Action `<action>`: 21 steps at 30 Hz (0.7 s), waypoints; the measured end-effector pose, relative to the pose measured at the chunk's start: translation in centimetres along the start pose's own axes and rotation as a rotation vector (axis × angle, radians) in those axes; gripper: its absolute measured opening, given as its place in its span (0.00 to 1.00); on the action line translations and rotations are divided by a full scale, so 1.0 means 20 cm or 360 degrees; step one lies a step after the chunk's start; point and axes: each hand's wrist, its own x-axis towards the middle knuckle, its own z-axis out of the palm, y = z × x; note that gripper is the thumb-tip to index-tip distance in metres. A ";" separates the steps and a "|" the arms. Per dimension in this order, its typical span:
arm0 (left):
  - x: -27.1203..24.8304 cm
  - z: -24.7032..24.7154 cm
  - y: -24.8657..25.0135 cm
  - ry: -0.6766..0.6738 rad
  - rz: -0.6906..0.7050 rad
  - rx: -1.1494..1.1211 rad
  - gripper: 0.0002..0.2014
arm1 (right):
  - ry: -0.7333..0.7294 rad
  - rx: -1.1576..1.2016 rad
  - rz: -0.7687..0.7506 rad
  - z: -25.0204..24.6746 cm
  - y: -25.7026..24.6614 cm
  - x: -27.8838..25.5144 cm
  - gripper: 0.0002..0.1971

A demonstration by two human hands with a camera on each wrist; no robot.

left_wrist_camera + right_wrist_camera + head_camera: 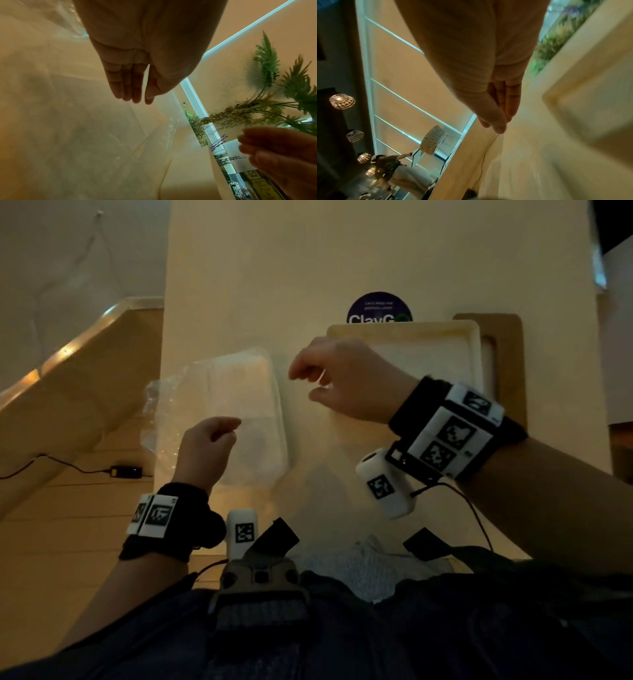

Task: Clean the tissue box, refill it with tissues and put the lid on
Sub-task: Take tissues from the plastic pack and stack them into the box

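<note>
Clear-wrapped tissue pack lies flat at table centre-left. Left hand, at the pack's 7 o'clock, pinches the wrapper. Right hand, at 3 o'clock, curled; grasp indeterminate. Open white box, contents indistinct, stands further right.

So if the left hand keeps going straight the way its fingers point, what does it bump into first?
Probably the clear plastic-wrapped tissue pack. The left hand hovers at its near end with its fingers aimed over it. How high it floats above is hard to judge, so it might just skim the wrap.
</note>
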 end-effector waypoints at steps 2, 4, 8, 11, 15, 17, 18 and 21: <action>0.02 0.00 -0.02 0.0011 -0.0072 0.0027 0.17 | -0.0159 0.0257 0.0108 0.16 -0.06 0.08 0.14; 0.03 0.00 -0.01 -0.0006 -0.0089 0.0021 0.20 | -0.0290 0.0521 0.0315 0.32 -0.06 0.14 0.16; 0.08 0.04 0.02 -0.0058 -0.0140 0.0125 0.28 | -0.0299 0.0688 0.0782 0.51 -0.01 0.22 0.25; 0.11 0.05 0.04 -0.0041 -0.0216 0.0060 0.28 | -0.0242 0.0738 0.0913 0.56 0.01 0.25 0.27; 0.15 0.04 0.02 0.0032 -0.0331 0.0010 0.36 | -0.0054 0.0896 0.0932 0.57 0.02 0.24 0.23; 0.16 0.04 0.02 0.0095 -0.0371 -0.0060 0.32 | 0.0022 0.0919 0.0944 0.57 0.02 0.24 0.21; 0.15 0.05 0.03 0.0123 -0.0370 -0.0115 0.27 | 0.0051 0.0933 0.0966 0.57 0.03 0.24 0.20; 0.14 0.05 0.04 0.0135 -0.0323 -0.0249 0.13 | 0.0123 0.1039 0.1040 0.58 0.04 0.24 0.24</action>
